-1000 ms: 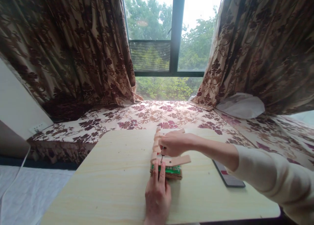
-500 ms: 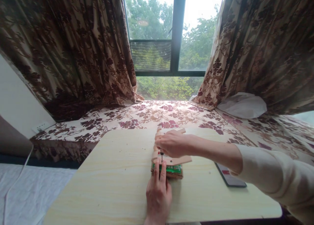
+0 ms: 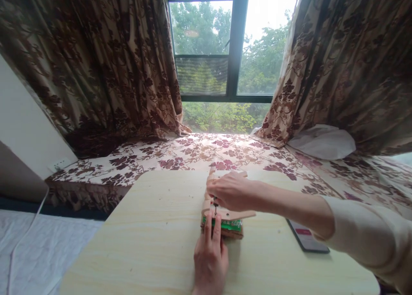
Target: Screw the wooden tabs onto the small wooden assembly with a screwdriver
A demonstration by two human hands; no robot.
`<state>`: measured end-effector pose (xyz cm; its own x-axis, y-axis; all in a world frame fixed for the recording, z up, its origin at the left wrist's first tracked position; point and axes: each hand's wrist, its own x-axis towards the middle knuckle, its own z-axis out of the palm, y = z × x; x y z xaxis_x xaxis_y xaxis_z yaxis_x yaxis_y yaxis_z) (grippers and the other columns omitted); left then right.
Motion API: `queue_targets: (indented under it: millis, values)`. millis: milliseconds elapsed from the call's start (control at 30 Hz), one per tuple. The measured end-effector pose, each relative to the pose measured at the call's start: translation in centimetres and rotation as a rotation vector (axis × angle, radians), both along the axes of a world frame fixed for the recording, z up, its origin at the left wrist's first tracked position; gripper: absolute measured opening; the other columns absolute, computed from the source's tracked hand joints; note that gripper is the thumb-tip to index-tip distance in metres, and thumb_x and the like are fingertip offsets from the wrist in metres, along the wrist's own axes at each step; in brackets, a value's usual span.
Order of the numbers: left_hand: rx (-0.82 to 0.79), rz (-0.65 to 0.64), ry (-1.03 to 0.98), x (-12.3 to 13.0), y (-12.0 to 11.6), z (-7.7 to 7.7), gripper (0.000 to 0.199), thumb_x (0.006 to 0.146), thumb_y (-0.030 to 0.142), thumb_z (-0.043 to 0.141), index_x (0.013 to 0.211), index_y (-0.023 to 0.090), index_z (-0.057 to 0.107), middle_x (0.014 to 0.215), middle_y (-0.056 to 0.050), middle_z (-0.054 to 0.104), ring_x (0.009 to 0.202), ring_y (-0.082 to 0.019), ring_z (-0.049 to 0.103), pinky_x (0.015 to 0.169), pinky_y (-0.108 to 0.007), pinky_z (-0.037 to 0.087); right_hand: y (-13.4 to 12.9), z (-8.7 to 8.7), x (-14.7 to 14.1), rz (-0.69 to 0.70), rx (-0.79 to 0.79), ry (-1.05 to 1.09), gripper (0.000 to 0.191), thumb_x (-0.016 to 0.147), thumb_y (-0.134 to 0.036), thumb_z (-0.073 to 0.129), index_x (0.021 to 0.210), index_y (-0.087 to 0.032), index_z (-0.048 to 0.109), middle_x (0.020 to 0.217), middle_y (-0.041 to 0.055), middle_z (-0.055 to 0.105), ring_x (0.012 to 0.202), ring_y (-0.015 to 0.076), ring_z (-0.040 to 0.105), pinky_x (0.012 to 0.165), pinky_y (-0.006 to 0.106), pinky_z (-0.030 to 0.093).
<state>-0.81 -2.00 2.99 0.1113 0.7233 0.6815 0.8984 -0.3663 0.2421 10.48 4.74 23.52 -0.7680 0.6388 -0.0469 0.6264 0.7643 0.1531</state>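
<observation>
Hand position check

Found left hand (image 3: 210,258) open, pressing two fingertips at near end of wooden piece (image 3: 240,214), atop green packet (image 3: 232,224) on table (image 3: 144,239); noted flat device (image 3: 309,237) to right; beyond, observed right hand (image 3: 230,192) closed around slim driver (image 3: 215,204), tip-down

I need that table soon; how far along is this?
Done: wooden pieces lie on the green packet. In hand: the right hand holds a thin tool at the near piece, left hand bracing. Left: unclear; a dark spot may be an open hole.
</observation>
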Motion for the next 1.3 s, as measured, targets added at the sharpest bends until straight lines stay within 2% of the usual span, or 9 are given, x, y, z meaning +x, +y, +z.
queue_targets:
  millis: [100,300,433,667,767,1000,1067,1167,1300]
  values:
    - [0.015,0.007,-0.016,0.1,0.0,-0.4,0.069,0.077,0.003,0.042,0.14,0.024,0.022,0.144,-0.008,0.033,0.123,-0.022,0.044,0.089,-0.031,0.05,-0.5,-0.3,0.0,0.041,0.014,0.004,0.016,0.086,-0.018,0.04,0.083,-0.015,0.056,0.074,0.0066,0.064,0.063,0.0157,0.057,0.048,0.026,0.027]
    - [0.088,0.051,-0.082,0.5,0.6,-2.2,0.071,0.074,0.0,0.038,0.138,0.025,0.026,0.143,-0.007,0.034,0.122,-0.022,0.045,0.085,-0.031,0.052,-0.5,-1.2,-0.6,-0.114,0.052,0.075,0.019,0.087,-0.022,0.038,0.081,-0.014,0.055,0.073,0.008,0.064,0.058,0.0158,0.056,0.046,0.028,0.023]
    - [0.096,0.045,-0.084,0.5,0.7,-2.4,0.069,0.073,0.0,0.038,0.138,0.023,0.027,0.143,-0.008,0.034,0.12,-0.022,0.047,0.083,-0.03,0.052,-0.4,-1.0,-0.7,-0.175,0.05,0.069,0.022,0.086,-0.025,0.04,0.076,-0.014,0.056,0.072,0.0098,0.065,0.058,0.0169,0.057,0.046,0.027,0.022]
    - [0.113,0.061,-0.059,0.5,0.6,-2.2,0.069,0.075,0.001,0.039,0.139,0.024,0.025,0.141,-0.007,0.038,0.117,-0.021,0.05,0.081,-0.029,0.053,-1.2,-0.8,-0.3,0.133,0.048,-0.031,0.016,0.076,-0.005,0.045,0.078,-0.012,0.059,0.072,0.0076,0.064,0.06,0.015,0.055,0.045,0.026,0.022]
    - [0.096,0.05,-0.066,0.5,0.7,-2.3,0.068,0.076,0.001,0.038,0.139,0.023,0.025,0.142,-0.007,0.036,0.119,-0.021,0.048,0.084,-0.029,0.052,-0.9,-1.0,-0.2,0.15,0.048,-0.034,0.016,0.076,-0.006,0.046,0.077,-0.012,0.06,0.07,0.0073,0.063,0.058,0.0145,0.053,0.045,0.027,0.021]
    - [0.06,0.023,-0.059,0.3,0.5,-1.9,0.067,0.076,0.002,0.04,0.138,0.023,0.026,0.144,-0.007,0.032,0.119,-0.021,0.048,0.083,-0.029,0.052,1.4,-0.7,0.6,-0.144,-0.114,-0.035,0.027,0.082,-0.029,0.043,0.076,-0.014,0.065,0.071,0.0106,0.066,0.059,0.0169,0.057,0.044,0.025,0.022]
    - [0.046,0.028,-0.054,0.3,0.4,-1.7,0.068,0.075,0.002,0.04,0.138,0.023,0.026,0.144,-0.007,0.032,0.118,-0.021,0.049,0.083,-0.029,0.052,1.4,-0.5,0.7,-0.165,-0.115,-0.037,0.028,0.082,-0.032,0.043,0.079,-0.014,0.065,0.074,0.0109,0.067,0.061,0.0178,0.058,0.043,0.025,0.022]
    - [0.033,0.027,-0.047,0.3,0.2,-1.3,0.069,0.075,0.001,0.039,0.139,0.023,0.025,0.145,-0.006,0.031,0.12,-0.02,0.047,0.085,-0.029,0.051,0.7,-0.2,0.6,-0.098,-0.045,-0.039,0.021,0.08,-0.026,0.047,0.086,-0.014,0.064,0.074,0.0089,0.067,0.06,0.0174,0.058,0.043,0.026,0.021]
    - [0.015,0.033,-0.018,0.3,0.1,-1.0,0.067,0.077,0.003,0.041,0.139,0.022,0.025,0.144,-0.008,0.033,0.122,-0.021,0.045,0.086,-0.029,0.051,-0.6,0.0,0.1,0.133,0.087,-0.063,0.018,0.079,-0.007,0.047,0.085,-0.012,0.062,0.076,0.0089,0.065,0.067,0.0173,0.057,0.048,0.027,0.026]
